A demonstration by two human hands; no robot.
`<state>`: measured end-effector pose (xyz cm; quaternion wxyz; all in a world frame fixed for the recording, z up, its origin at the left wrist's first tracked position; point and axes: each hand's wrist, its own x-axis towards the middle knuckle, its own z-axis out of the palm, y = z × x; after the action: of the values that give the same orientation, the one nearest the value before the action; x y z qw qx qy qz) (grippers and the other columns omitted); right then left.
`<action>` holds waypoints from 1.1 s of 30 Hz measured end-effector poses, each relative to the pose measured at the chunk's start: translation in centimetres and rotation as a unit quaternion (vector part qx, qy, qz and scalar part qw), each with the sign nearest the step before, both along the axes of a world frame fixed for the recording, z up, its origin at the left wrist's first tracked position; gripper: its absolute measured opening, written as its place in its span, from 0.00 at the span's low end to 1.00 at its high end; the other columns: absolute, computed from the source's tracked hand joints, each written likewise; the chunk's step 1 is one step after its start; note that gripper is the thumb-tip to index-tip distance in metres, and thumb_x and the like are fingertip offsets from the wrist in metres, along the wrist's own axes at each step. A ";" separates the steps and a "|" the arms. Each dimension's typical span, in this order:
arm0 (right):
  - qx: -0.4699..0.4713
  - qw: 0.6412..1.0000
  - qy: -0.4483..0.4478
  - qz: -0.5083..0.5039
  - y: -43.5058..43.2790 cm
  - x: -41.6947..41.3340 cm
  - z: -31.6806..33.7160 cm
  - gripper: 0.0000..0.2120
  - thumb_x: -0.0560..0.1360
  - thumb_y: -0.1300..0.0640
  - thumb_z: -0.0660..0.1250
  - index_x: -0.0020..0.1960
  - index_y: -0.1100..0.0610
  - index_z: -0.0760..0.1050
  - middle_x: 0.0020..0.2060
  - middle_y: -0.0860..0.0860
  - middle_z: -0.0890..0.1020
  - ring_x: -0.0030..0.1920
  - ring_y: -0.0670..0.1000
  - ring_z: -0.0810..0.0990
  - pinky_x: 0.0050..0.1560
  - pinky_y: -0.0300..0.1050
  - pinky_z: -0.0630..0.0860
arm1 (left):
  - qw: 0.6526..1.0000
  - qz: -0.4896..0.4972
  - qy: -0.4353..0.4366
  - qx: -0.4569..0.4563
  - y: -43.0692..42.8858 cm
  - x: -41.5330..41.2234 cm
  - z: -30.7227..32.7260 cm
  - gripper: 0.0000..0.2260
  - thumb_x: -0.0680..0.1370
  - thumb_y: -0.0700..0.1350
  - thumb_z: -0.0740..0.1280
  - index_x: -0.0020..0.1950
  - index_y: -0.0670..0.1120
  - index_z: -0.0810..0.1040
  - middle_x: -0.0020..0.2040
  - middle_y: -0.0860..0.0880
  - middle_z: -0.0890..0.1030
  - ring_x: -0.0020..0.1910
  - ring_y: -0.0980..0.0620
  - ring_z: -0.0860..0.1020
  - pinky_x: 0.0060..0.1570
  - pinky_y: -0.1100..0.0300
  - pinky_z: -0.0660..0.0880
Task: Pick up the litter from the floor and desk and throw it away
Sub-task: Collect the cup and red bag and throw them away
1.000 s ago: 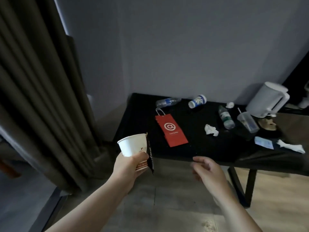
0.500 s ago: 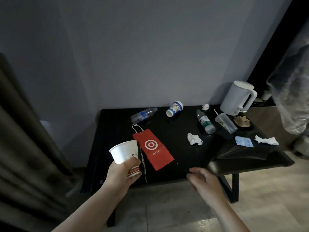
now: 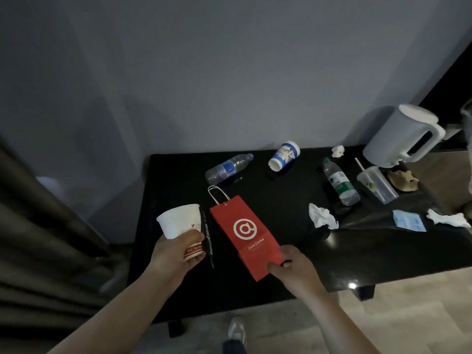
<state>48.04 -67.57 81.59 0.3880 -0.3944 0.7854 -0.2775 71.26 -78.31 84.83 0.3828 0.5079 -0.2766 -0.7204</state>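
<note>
The table point(image 3: 178, 190) carries most of the litter. The red paper bag point(image 3: 242, 233) lies flat toward the front left corner, with its handle pointing at the back edge. Your right hand point(image 3: 293, 269) pinches its near end, thumb on top; in this dim view you cannot tell whether the bag has left the surface.

The blue-label bottle point(image 3: 227, 168) lies on its side near the back edge, and the green-label bottle point(image 3: 341, 182) lies toward the back right corner.

Your left hand point(image 3: 173, 254) grips a white paper cup point(image 3: 178, 221) over the left edge and clamps a dark wrapper point(image 3: 207, 238) against it. A crumpled tissue point(image 3: 321, 217) sits mid-table.

The step in hand is probably collecting the bag. Next, lift it clear of the table and keep the cup level. No bin is in view, so locate one.
</note>
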 end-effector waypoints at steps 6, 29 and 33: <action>0.074 0.986 0.131 0.066 -6.6 -1.1 -5.2 0.35 0.64 0.41 0.72 0.67 0.51 0.65 0.59 0.49 0.73 0.60 0.51 0.73 0.60 0.50 0.74 | 0.998 0.046 -0.030 0.036 -4.4 -1.8 -3.0 0.13 0.68 0.35 0.72 0.52 0.43 0.79 0.42 0.44 0.84 0.44 0.46 0.83 0.41 0.52 0.79; 0.193 0.966 0.162 0.058 -12.7 -2.5 -8.4 0.60 0.56 0.29 0.67 0.77 0.49 0.42 0.76 0.56 0.49 0.75 0.62 0.50 0.73 0.62 0.54 | 0.996 0.015 -0.036 0.076 -11.5 -6.6 -4.7 0.10 0.70 0.33 0.70 0.50 0.40 0.79 0.39 0.43 0.83 0.38 0.47 0.83 0.42 0.51 0.80; 0.140 0.975 0.166 -0.041 -11.6 -2.4 -4.6 0.56 0.58 0.29 0.68 0.76 0.49 0.47 0.75 0.56 0.53 0.74 0.61 0.54 0.72 0.61 0.57 | 0.998 -0.038 -0.013 0.049 -12.1 -8.0 -2.8 0.12 0.71 0.33 0.69 0.54 0.40 0.78 0.41 0.43 0.83 0.41 0.46 0.83 0.44 0.50 0.80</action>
<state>45.66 -79.20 76.97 0.2917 -0.3446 0.8854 -0.1106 63.26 -90.43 82.07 0.3257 0.5246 -0.2651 -0.7405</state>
